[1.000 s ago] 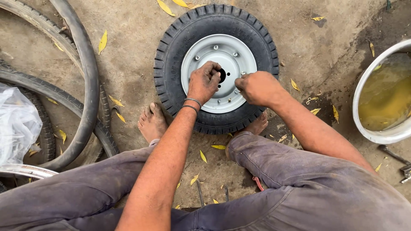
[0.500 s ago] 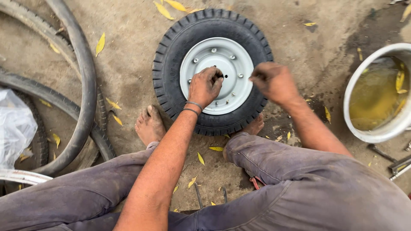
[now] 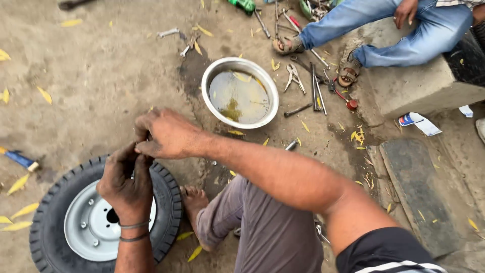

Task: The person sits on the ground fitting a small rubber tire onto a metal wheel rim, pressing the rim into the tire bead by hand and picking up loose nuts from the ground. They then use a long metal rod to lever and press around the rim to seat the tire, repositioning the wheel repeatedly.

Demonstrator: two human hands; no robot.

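Note:
A small black tyre [image 3: 169, 202] on a grey metal rim [image 3: 86, 227] lies flat on the dirt at the lower left. My left hand [image 3: 126, 184] is raised above the rim, fingers curled upward. My right hand [image 3: 164, 134] meets its fingertips from the right, pinching at the same spot. Whatever sits between the fingers is hidden. My bare foot [image 3: 194, 199] rests against the tyre's right side.
A metal bowl [image 3: 208, 103] of murky liquid stands beyond my right arm. Pliers, wrenches and other tools [image 3: 313, 86] lie scattered to its right. Another person's legs [image 3: 404, 30] rest by a concrete block [image 3: 419, 86]. A blue-handled tool [image 3: 20, 159] lies at the far left.
Both hands have lifted off the rim's hub and come together above the tyre. The view has swung right, so the bowl, tools and another person's legs now show.

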